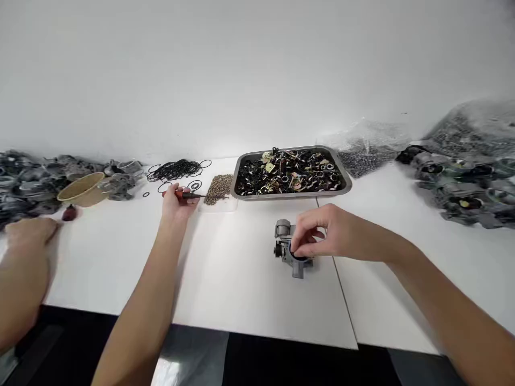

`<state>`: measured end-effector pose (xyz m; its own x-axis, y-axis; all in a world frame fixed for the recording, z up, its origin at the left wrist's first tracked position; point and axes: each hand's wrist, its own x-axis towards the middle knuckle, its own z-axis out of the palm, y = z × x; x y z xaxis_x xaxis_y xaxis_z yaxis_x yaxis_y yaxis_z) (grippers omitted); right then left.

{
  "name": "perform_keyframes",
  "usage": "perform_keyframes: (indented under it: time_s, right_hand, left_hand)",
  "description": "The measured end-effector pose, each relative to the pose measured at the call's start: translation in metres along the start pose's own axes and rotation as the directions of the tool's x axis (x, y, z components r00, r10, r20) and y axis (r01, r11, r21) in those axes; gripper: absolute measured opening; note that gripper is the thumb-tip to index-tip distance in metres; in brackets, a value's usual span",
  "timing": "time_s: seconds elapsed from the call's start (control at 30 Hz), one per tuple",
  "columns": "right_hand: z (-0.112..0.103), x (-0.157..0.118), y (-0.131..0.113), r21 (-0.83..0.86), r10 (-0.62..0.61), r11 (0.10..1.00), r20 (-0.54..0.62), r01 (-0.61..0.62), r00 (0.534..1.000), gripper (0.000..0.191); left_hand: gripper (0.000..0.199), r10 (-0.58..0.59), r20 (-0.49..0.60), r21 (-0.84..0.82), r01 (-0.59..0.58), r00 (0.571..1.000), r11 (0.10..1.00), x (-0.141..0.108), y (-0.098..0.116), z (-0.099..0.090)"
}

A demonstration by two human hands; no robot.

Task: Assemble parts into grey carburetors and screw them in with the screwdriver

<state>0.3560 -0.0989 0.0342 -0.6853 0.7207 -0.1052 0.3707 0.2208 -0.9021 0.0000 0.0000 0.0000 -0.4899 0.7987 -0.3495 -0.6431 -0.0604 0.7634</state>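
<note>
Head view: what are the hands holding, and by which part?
Left hand grips a red-handled screwdriver by its handle. Right hand pinches the top of a grey cast-metal part resting on the white table.

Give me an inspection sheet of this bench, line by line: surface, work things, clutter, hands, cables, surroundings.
Surface: white table, made of joined panels.
Work things: grey metal part standing on the table; red-handled tool.
Clutter: steel tray of mixed small parts, pile of small brown pieces, black rubber rings, tan bowl, grey castings, bagged parts.
Hands: right hand touches the metal part; left hand grips the tool.
Cables: nothing seen.
Surroundings: white wall; another person's hand at far left.
</note>
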Motion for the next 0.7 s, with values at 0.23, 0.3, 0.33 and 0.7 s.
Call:
perform_keyframes:
  time_s: [0.23,0.3,0.33,0.7]
  right_hand:
    - [0.001,0.003,-0.001,-0.017,-0.025,1.000,-0.030,0.024,0.999,0.019]
    - [0.002,0.004,0.001,-0.020,-0.032,0.999,-0.045,0.031,0.998,0.019]
    - [0.003,0.004,0.001,-0.023,-0.034,0.999,-0.051,0.033,0.998,0.018]
    - [0.005,0.003,-0.001,-0.048,-0.006,0.999,-0.011,0.006,1.000,0.014]
  left_hand:
    - [0.027,-0.008,0.019,0.029,0.007,1.000,1.000,0.007,0.002,-0.004]
    - [0.026,-0.011,0.029,0.044,0.010,1.000,0.999,0.009,0.001,-0.005]
    - [0.026,-0.013,0.034,0.048,0.012,0.999,0.999,0.010,0.001,-0.005]
    - [0.025,-0.013,0.041,0.061,0.011,0.999,0.998,0.012,0.001,-0.006]
